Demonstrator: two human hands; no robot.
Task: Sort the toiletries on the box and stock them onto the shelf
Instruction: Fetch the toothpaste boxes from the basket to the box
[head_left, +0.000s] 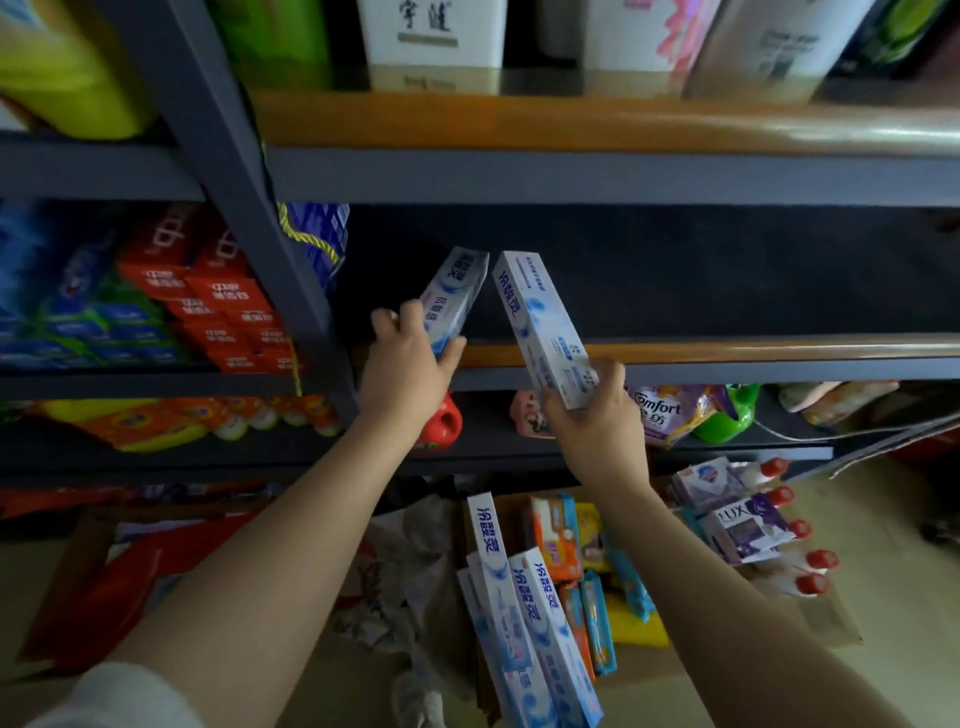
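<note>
Two white-and-blue toothpaste cartons are raised to the mouth of the dark middle shelf bay. The left carton leans toward one o'clock and the right carton toward eleven o'clock, so their far ends nearly meet in a peak; whether those ends touch cannot be told. The left hand is closed around the near end of its carton, thumb on the right face and fingers wrapped behind. The right hand is clamped on the near end of its carton, fingertips across the printed face. In each case the carton projects forward and upward from the grip, toward twelve o'clock, and most of its length lies beyond the fingers.

The step in hand appears to be placing both cartons on the wooden shelf board, whose front lip passes just behind the hands. To do it well, level each carton so that it points straight toward twelve o'clock, bring the two parallel side by side, clear the lip, then slide them in flat with printed faces matching.

At six o'clock, on the cardboard box, more matching cartons lie beside soap packs awaiting sorting.
</note>
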